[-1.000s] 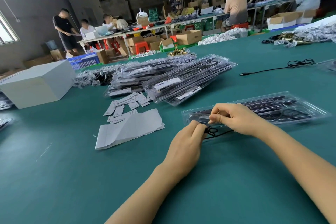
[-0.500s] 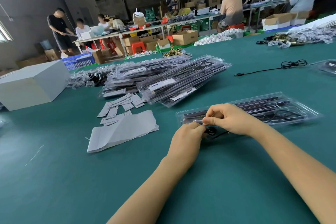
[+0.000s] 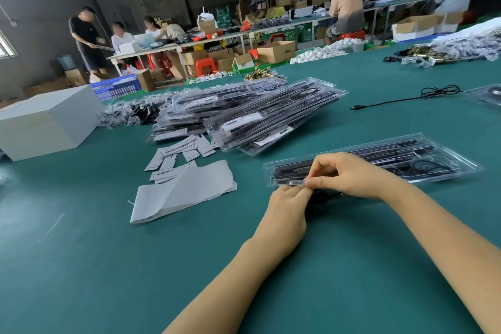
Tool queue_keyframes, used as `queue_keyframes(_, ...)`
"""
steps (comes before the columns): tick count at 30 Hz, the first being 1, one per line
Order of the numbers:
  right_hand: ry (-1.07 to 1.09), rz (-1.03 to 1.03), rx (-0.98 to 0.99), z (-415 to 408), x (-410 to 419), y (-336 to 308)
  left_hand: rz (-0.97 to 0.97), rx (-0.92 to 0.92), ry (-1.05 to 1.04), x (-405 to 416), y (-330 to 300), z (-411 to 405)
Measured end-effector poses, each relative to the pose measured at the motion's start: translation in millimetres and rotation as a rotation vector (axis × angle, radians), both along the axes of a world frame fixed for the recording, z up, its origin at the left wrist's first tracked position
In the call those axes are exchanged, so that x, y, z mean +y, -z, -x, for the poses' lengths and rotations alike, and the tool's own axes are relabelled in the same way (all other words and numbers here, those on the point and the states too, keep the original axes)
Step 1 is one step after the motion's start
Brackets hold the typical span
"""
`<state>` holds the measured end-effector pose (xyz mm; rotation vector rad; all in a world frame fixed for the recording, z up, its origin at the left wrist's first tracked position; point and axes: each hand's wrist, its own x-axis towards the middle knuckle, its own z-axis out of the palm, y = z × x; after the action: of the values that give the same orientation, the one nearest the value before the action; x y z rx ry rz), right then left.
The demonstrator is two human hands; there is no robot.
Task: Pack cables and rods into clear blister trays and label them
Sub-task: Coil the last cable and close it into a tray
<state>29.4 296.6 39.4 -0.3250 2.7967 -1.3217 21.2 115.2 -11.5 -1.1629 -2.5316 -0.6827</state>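
Note:
A clear blister tray (image 3: 423, 160) holding black rods lies on the green table in front of me. My right hand (image 3: 349, 175) pinches the tray's near left edge between thumb and fingers. Just below it, my left hand (image 3: 288, 211) has its fingers curled against the same edge and over a small coiled black cable (image 3: 324, 196) that lies beside the tray. The fingertips of my left hand are hidden by the hand itself.
Two stacks of filled blister trays (image 3: 271, 119) lie behind. White label strips (image 3: 179, 153) and a backing sheet (image 3: 184, 192) lie to the left, a white box (image 3: 46, 122) far left. A loose black cable (image 3: 423, 95) lies at the right. People work at benches behind.
Both hands stay at the tray's near left corner. The right hand's pinch has shifted slightly along the clear edge, and the cable coil is more hidden under the hands.

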Motion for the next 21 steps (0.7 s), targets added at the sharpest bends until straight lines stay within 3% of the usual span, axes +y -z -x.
queue_keyframes(8,-0.07,0.03,-0.02,-7.8,9.7,-7.2,-0.325,-0.158,-0.118,-2.4,-7.2,-2.6)
queue_keyframes(14,-0.104,-0.253,0.435,-9.9,-12.9,-10.8,-0.447,-0.283,-0.123,-3.7,-5.6,1.7)
queue_keyframes(18,-0.1,-0.629,0.446,-11.2,-19.5,-8.1,-0.463,-0.298,-0.093,-5.0,-4.3,2.9)
queue_keyframes(21,-0.1,-0.833,0.598,-18.3,-23.8,-3.0,-0.446,-0.292,-0.079,-6.0,-3.3,4.6)
